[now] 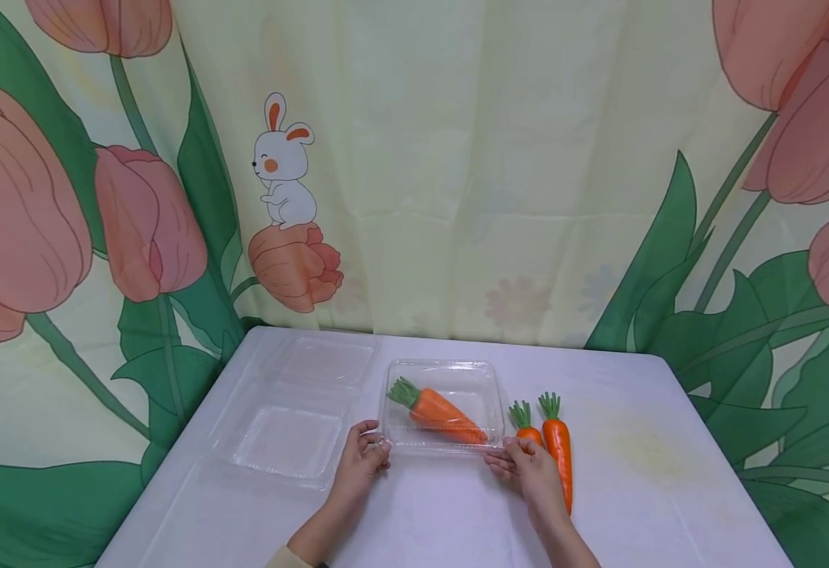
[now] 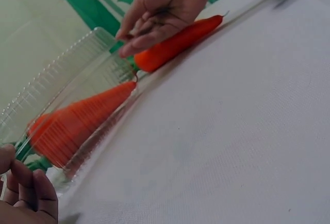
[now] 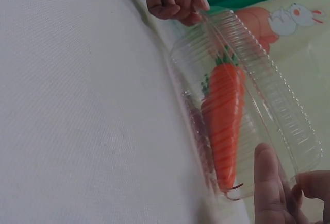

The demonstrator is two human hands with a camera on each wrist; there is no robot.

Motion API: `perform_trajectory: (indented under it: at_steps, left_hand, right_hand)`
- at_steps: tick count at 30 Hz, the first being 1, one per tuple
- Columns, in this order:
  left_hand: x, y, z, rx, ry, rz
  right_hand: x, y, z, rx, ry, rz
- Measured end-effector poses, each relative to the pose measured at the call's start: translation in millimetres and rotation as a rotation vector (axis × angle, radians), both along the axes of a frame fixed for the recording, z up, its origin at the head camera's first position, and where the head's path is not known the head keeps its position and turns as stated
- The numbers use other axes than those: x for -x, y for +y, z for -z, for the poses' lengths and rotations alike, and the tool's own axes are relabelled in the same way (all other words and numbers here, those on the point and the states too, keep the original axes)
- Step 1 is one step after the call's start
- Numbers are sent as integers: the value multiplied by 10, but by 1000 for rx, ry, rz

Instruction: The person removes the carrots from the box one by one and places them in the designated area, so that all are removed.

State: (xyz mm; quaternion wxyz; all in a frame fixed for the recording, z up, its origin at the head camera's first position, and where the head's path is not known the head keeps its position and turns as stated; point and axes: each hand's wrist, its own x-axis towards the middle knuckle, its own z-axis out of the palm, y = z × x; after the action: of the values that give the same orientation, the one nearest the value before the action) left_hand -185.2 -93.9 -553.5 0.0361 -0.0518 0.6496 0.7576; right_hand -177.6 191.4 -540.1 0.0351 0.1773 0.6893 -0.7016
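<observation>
A clear plastic clamshell box (image 1: 457, 402) sits in the middle of the table. Inside lies an orange carrot (image 1: 442, 412) with a green top, slanting across the box; the right wrist view shows a second carrot (image 3: 205, 105) partly hidden behind it. My left hand (image 1: 359, 465) pinches the front left corner of the box between thumb and curled fingers. At the front right corner, my right hand (image 1: 526, 469) holds the rim (image 3: 295, 175) between thumb and fingers. Just beyond that hand are two loose carrots: a long one (image 1: 559, 454) and a partly covered one (image 1: 525, 426).
Another clear box (image 1: 289, 442) lies spread out flat on the left side of the table, its lid part (image 1: 325, 359) towards the back. A white cloth (image 1: 641, 505) covers the table. Behind hangs a curtain (image 1: 421, 158) printed with tulips and a rabbit.
</observation>
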Motion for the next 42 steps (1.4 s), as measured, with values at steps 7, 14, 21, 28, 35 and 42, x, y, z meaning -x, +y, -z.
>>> perform_trajectory:
  at_steps: [7,14,21,28,35,42]
  left_hand:
    - [-5,27,-11,-23,-25,-102]
    - [-11,30,-9,-18,-52,-123]
    - [-18,34,55,-2,-63,-152]
    - [-51,56,60,-22,-1,-157]
    - [-25,86,-41,-35,-70,-95]
    - [84,53,-130,-91,-134,-87]
  right_hand:
    - [-4,-24,-3,-19,8,-4]
    - [-13,-24,-12,-19,16,-3]
    - [12,-10,-9,-26,5,-8]
    - [19,-12,-12,-42,10,-13]
    - [23,7,-17,-50,5,-19]
    - [2,49,-38,-44,10,-34]
